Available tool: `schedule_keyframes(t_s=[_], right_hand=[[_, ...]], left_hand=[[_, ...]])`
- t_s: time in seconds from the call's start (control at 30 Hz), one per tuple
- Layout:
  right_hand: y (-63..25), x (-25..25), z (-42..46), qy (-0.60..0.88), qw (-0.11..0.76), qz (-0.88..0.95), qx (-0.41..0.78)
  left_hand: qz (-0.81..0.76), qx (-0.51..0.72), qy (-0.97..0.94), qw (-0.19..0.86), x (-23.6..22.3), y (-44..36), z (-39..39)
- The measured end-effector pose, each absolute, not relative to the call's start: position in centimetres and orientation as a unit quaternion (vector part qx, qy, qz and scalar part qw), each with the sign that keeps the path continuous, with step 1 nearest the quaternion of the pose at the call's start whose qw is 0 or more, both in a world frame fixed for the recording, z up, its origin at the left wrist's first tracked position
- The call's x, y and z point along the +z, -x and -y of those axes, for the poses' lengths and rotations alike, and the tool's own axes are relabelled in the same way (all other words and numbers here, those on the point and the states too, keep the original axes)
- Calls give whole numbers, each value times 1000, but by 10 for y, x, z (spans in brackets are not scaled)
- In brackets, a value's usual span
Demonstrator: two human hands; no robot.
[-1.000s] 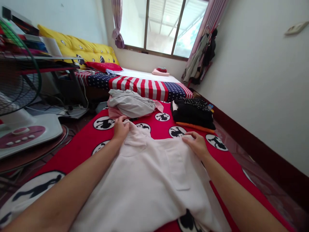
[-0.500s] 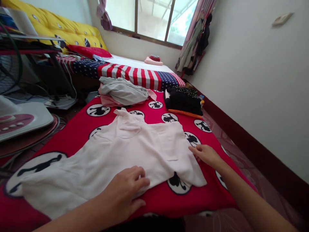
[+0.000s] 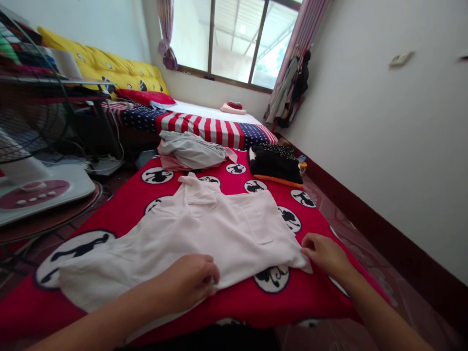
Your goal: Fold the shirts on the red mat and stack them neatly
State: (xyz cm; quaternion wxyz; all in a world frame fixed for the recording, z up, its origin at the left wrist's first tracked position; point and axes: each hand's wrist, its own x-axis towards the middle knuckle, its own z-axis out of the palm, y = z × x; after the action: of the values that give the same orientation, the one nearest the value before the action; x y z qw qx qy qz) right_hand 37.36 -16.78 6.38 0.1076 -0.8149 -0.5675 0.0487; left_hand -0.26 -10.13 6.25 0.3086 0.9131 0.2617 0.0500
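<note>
A white shirt (image 3: 219,234) lies spread on a red cloth (image 3: 252,307) printed with black figures in white circles. Its collar-like part points away from me. My left hand (image 3: 188,280) is closed, thumb against fingers, on the shirt's near edge. At the right end, my right hand (image 3: 323,251) pinches the shirt's side edge near its corner. Beyond the shirt sits a rumpled grey and pink garment heap (image 3: 192,151). A folded stack of dark clothes (image 3: 276,165), with an orange piece at the bottom, lies at the far right.
At left a fan's base (image 3: 44,192) stands on a round stool, beside a cluttered rack with cables. A bed (image 3: 215,129) with a stars-and-stripes cover is beneath the window. Clothes (image 3: 285,92) hang in the far corner, and a white wall (image 3: 383,136) runs along the right.
My right hand has moved down the shirt's right edge toward the near corner, now pinching it. My left hand's fingers have closed on the near edge. The view has tilted up slightly.
</note>
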Motion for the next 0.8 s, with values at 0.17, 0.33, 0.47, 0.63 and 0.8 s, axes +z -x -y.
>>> schedule_keyframes(t_s=[0.17,0.33,0.47,0.63,0.8], right_hand=[[-310,65,132,738,219,639,12],[-287,41,86,615,117,777,72],[-288,31,52,765,30,641,-55],[-256,20,31,644,62,761,-47],[-237,25,2,739,40,671,-28]], left_hand=[[-282,109,-911,280,69,-17,89],[-321,145,-922,158,27,-26,71],[-308,121,-935,126,7,-21,67],[-319,134,-927,143,8,-17,68],[-342,122,-915,175,26,4,69]])
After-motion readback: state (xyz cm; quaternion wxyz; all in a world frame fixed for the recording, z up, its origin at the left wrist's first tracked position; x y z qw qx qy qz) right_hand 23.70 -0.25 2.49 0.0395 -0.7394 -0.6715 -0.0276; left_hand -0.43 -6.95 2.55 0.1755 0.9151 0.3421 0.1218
